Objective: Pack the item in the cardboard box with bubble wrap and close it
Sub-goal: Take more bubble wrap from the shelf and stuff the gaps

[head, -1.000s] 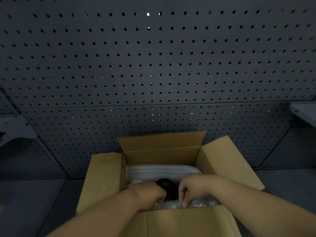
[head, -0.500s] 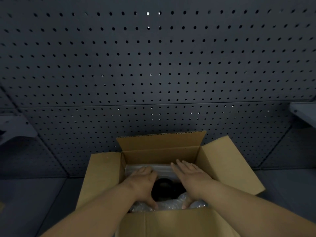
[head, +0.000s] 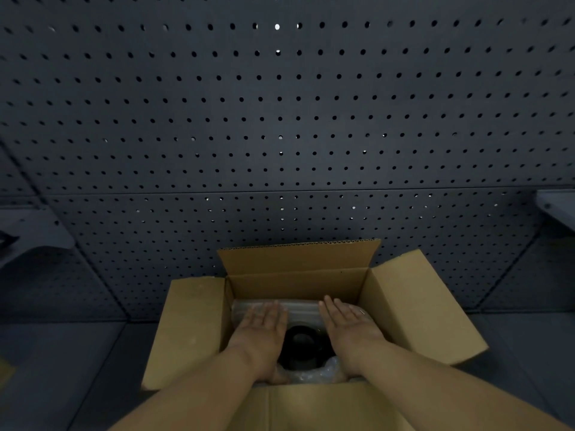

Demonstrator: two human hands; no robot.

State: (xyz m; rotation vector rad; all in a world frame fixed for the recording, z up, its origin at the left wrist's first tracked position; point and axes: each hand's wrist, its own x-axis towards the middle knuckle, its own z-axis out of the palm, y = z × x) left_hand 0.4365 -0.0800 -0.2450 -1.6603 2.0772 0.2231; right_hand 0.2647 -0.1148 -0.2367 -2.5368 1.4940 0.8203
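now both hands flat, fingers spread: left hand [head: 260, 330], right hand [head: 348, 325] pressing bubble wrap [head: 306, 310] inside box [head: 413, 306].

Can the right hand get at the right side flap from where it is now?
Probably yes. The right hand lies flat on the bubble wrap inside the box, and the right flap stands open just beside it, nothing between.

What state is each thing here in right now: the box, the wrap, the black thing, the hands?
cardboard box: open, all flaps up or out
bubble wrap: inside the box, under both hands
black item: in the box, partly uncovered
left hand: flat, open
right hand: flat, open
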